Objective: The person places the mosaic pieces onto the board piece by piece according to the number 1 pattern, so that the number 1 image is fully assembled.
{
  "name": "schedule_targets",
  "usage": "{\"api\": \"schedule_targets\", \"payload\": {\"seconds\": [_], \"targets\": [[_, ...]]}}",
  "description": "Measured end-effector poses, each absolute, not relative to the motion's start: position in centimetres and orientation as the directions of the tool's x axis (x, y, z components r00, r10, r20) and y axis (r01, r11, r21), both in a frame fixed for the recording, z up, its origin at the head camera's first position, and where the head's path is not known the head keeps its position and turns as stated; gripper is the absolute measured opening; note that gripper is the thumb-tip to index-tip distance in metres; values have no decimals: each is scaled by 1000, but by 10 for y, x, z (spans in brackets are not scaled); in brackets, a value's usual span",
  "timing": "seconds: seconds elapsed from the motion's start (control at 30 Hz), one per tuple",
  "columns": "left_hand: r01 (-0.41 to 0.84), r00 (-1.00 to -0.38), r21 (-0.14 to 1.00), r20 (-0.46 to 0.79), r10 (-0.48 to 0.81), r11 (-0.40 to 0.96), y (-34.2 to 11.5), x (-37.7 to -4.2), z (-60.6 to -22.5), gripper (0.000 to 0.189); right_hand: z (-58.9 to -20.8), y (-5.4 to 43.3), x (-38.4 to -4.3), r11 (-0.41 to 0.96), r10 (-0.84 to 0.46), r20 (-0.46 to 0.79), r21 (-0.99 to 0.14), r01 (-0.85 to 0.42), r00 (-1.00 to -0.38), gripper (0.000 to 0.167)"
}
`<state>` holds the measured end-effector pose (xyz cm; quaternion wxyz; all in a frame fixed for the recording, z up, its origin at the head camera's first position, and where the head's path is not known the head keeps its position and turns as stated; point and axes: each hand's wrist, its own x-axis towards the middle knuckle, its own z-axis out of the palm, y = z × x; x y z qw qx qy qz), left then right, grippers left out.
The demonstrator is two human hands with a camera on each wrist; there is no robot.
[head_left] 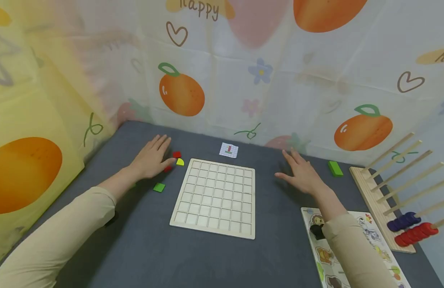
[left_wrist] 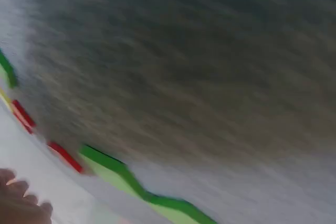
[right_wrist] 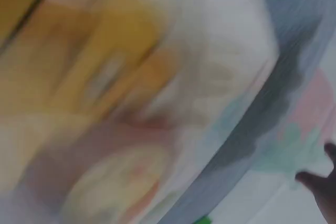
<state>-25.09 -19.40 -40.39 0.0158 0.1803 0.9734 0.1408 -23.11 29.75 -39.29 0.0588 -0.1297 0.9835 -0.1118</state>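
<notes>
My left hand (head_left: 151, 158) hovers with its fingers spread by several small blocks at the left of the table. Close to its thumb are a red block (head_left: 176, 154), a yellow rounded block (head_left: 180, 162) and a second red block (head_left: 167, 169), partly hidden. A green block (head_left: 159, 187) lies nearer to me. In the left wrist view a wavy green piece (left_wrist: 115, 174) also shows. Between my hands lies a pale wooden grid board (head_left: 216, 198). To its right, my right hand (head_left: 301, 174) is held over the table, fingers extended, with nothing in its grasp.
Behind the board lies a small gridded card (head_left: 229, 150) with a red and green figure. A green block (head_left: 335, 169) rests at the back right. An animal puzzle board (head_left: 309, 218) lies under my right forearm, beside a wooden peg stand (head_left: 373, 200) with purple and red rings.
</notes>
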Motion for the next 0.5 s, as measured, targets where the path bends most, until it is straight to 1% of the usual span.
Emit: {"api": "schedule_targets", "payload": {"seconds": [0.1, 0.23, 0.4, 0.5], "targets": [[396, -917, 278, 63, 395, 875, -181, -254, -403, 57, -393, 282, -234, 895, -347, -108, -335, -295, -932, 99], [392, -917, 312, 55, 395, 866, -168, -258, -403, 39, -397, 263, -235, 834, -435, -176, -448, -321, -883, 106], [374, -920, 358, 31, 390, 855, -161, -261, -405, 28, -404, 248, -236, 803, -503, -248, -488, -342, -828, 111], [382, -916, 361, 29, 399, 851, -161, -260, -405, 25, -405, 242, -236, 798, -514, -265, -496, -342, -816, 111]]}}
